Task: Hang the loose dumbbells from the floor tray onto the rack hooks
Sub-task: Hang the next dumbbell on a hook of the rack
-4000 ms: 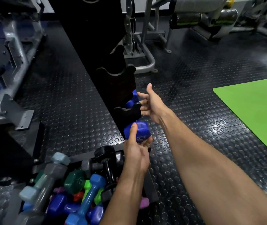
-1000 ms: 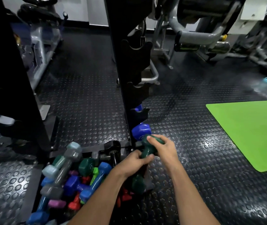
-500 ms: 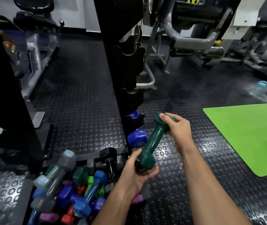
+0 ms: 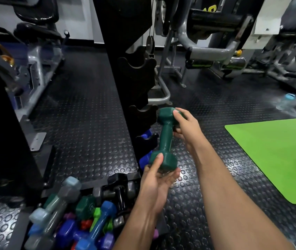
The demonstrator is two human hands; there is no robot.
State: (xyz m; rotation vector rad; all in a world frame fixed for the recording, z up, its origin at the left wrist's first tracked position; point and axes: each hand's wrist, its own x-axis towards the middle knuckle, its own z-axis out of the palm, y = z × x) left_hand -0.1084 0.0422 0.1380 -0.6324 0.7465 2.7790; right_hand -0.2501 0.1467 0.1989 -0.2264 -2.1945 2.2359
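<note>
Green dumbbell (image 4: 165, 139): was held at centre frame, nearly upright with a slight tilt, one head high and one low; it was carried clear of the floor, just right of the rack's lower hooks.
Right hand (image 4: 187, 126): was curled over the upper head of the green dumbbell, thumb on the near face, fingers wrapped behind; forearm ran in from the lower right.
Left hand (image 4: 159, 179): was cupped under the lower head, palm up, thumb pressed against the head's left face; forearm came up from the bottom centre.
Rack (image 4: 125, 78): a black upright post was noted from top centre down to mid frame, with scalloped black hooks stacked along its right edge.
Empty hook (image 4: 142, 114): was seen just left of the dumbbell's upper head; contact could not be told.
Blue dumbbells (image 4: 146, 137): were seen seated in the lower hooks, partly hidden behind the green dumbbell and the left hand.
Floor tray (image 4: 96, 186): was recorded at lower left, its black far rim visible.
Loose dumbbells (image 4: 96, 226): were piled in the tray, in blue, purple, grey, green, red and black.
Green mat (image 4: 277, 156): was laid flat at the right edge on the studded black floor (image 4: 82, 123).
Gym machines (image 4: 215, 51): were noted across the upper right.
</note>
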